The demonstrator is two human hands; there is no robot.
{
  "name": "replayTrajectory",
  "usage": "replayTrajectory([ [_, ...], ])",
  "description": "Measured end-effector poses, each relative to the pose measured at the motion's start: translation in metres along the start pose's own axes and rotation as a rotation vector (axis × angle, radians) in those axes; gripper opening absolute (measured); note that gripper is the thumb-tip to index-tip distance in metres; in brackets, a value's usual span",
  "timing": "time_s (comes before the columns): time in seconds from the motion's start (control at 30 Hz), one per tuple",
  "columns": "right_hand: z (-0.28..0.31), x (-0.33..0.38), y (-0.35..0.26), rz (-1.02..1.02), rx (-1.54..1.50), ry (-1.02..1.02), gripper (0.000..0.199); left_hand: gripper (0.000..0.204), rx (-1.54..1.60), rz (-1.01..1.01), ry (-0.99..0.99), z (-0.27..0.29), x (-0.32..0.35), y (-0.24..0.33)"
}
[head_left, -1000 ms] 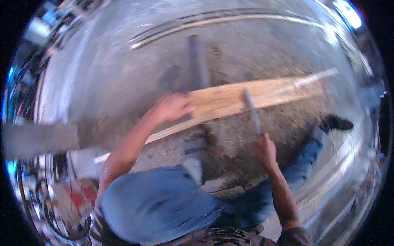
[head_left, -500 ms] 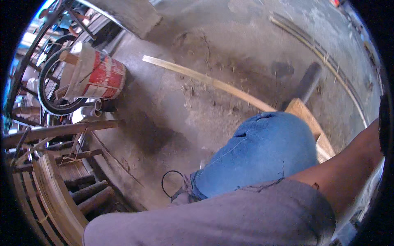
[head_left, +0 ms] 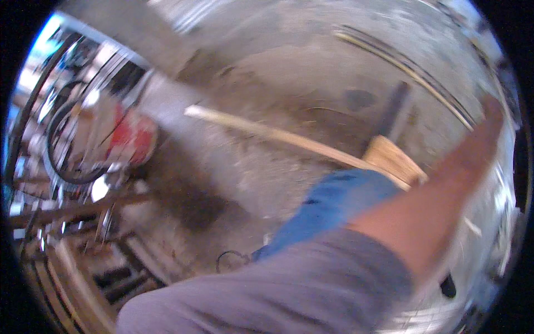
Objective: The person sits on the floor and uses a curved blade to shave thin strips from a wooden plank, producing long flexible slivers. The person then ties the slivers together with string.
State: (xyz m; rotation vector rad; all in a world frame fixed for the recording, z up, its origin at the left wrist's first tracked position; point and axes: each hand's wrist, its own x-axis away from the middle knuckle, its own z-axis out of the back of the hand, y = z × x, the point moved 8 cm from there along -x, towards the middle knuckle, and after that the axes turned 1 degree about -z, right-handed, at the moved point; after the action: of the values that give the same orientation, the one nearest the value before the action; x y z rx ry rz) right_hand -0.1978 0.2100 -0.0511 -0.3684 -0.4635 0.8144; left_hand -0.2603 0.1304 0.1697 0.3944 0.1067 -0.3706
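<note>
My left arm, in a short grey sleeve, stretches across to the right side. At its end my left hand (head_left: 492, 114) is smeared by motion, so its fingers and anything in them cannot be made out. My right hand is not in view. A long pale strip of wood or bamboo (head_left: 267, 132) lies slantwise from the middle of the floor to my knee in blue jeans (head_left: 339, 195). Against its near end rests a light wooden block (head_left: 392, 157), with a dark bar (head_left: 396, 106) behind it. Long thin strips (head_left: 409, 69) lie on the floor near the hand.
At left stand a red and white bucket (head_left: 133, 136) and a bicycle wheel (head_left: 51, 139). A brown wooden pole (head_left: 83, 209) and a slatted frame (head_left: 72, 273) fill the lower left. A thin dark loop (head_left: 219, 260) lies beside my leg. Grey floor (head_left: 295, 55) extends behind the strip.
My left forearm has swung upward, and its hand now shows, blurred, at the right. The view has shifted; more of the wooden block is uncovered beside my knee.
</note>
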Motion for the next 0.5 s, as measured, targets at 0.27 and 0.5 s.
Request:
replayTrajectory([
  [0.27, -0.014, 0.003, 0.004, -0.133, 0.045, 0.013, 0.034, 0.029, 0.060, -0.118, 0.070, 0.013, -0.011, 0.031],
  [0.5, -0.002, 0.009, 0.030, -0.291, 0.085, 0.026, 0.041, 0.026, 0.122, 0.308, 0.046, 0.091, 0.165, -0.082],
])
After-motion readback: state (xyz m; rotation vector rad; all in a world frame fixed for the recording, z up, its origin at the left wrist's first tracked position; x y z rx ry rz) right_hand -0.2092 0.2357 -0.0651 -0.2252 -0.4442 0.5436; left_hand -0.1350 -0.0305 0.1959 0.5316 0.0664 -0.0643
